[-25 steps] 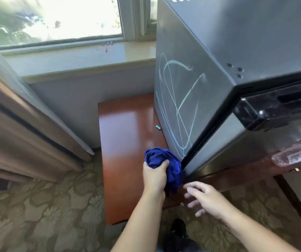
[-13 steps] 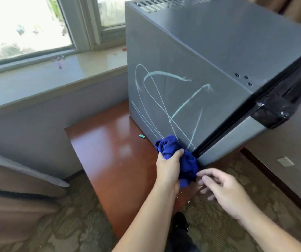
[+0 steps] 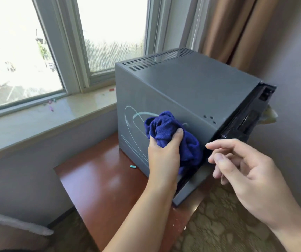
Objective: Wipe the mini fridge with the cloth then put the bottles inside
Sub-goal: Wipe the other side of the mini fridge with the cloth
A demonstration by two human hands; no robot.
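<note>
Room: window corner with a pale sill (image 3: 73, 106), a brown curtain (image 3: 227, 24) and patterned carpet (image 3: 218, 224) below.
Surface: a reddish wooden surface (image 3: 100, 182) carries the mini fridge (image 3: 191, 84), which stands at its far right end, so the left side wall is open to reach. A small teal bit (image 3: 132, 166) lies on the wood just beside that wall.
Fridge: a grey box with vent slots at the top rear. Pale scribbled loops (image 3: 129, 113) cover the side wall facing the person. The door (image 3: 191, 190) looks ajar, judging by the dark gap along its edge.
Cloth: the blue cloth (image 3: 166, 128) is bunched into a thick wad and pressed on the side wall, over the scribbles, near the door edge. Wadded like this it probably gives a firm pad for rubbing.
Left hand: the left hand (image 3: 164, 153) grips the wad, thumb on top and fingers wrapped under it, and pushes it flat against the wall.
Right hand: the right hand (image 3: 246, 170) holds nothing. Its fingers are loosely curled and it hovers just beside the door edge, likely ready to steady the fridge or door.
Bottles: none is plainly in view. A pale thing beyond the door's far edge is too unclear to name.
Progress: this is the wiping step. Loops show left of the cloth, so much rubbing remains before any loading.
</note>
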